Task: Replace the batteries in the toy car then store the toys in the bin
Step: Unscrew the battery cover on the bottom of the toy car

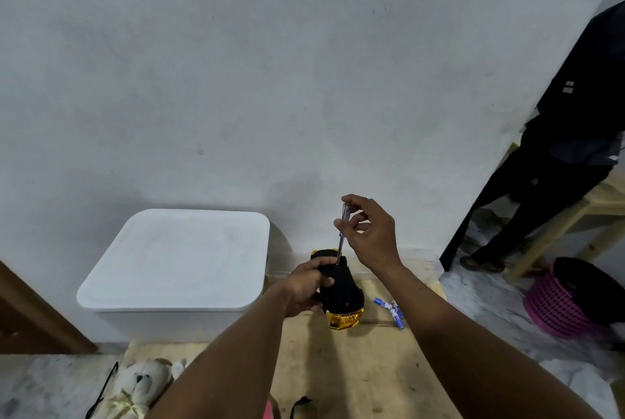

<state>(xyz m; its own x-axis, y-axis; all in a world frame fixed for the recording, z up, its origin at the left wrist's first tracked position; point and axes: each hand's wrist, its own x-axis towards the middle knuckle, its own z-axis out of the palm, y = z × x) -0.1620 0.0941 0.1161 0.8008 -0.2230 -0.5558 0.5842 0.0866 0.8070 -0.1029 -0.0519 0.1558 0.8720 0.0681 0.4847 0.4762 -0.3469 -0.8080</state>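
- Left hand [306,286] grips the toy car [341,290], fingers curled over its far half and thumb on the near side.
- Right hand [370,232] pinches the clear handle of a screwdriver [342,229] between thumb and fingertips; the shaft stands almost upright, its tip on the car's black underside just beside the left fingers.
- Toy car sits belly-up on the wooden table [355,368], toward the far end. Its long axis runs away from the person, leaning slightly left at the far end; a gold end points back at the person.
- Blue batteries [389,308] lie on the wood just right of the car, near the table's right edge.
- White bin [176,259], lid on, stands left of the car against the wall [304,63], close to the left forearm.
- Bare wood lies open between the forearms, nearer the person.
- Plush toy [142,381] lies at the table's near left edge.
- Pink basket [554,307] sits on the floor off the right edge, and a person in dark clothes [575,134] stands beyond it.
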